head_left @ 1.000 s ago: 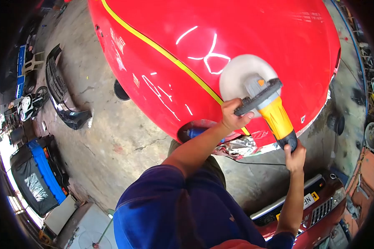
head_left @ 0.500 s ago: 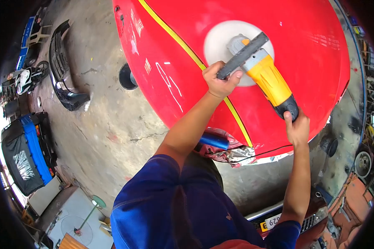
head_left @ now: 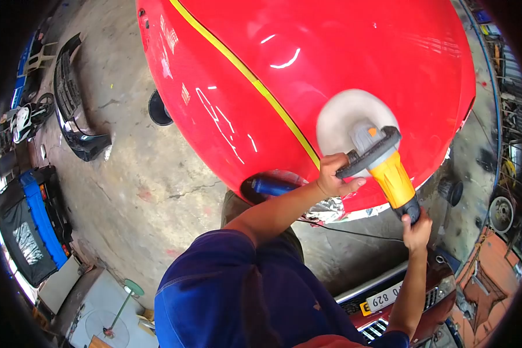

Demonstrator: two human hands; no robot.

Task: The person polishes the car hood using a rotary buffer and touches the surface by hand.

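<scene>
A yellow and black car polisher (head_left: 392,181) lies against a glossy red car hood (head_left: 354,58). Its round white pad (head_left: 336,119) looks blurred on the painted surface. My left hand (head_left: 334,176) is wrapped around one end of the polisher's black front handle. The rear end of the tool's body is gripped by my right hand (head_left: 417,231). Yellow masking tape (head_left: 243,69) runs along the seam of the hood, left of the pad. Below the tape's lower end, a blue cylinder (head_left: 272,187) is partly covered by my left forearm.
A black cord (head_left: 354,232) trails from the polisher below the hood. Behind me stands a dark red vehicle with a licence plate (head_left: 384,296). A black bumper (head_left: 75,104) lies on the concrete floor to the left. A pedestal fan (head_left: 108,325) is at the lower left.
Both hands have drawn the polisher toward me and slightly right, down the hood. Light reflections now show where the pad was. The view has shifted a little.
</scene>
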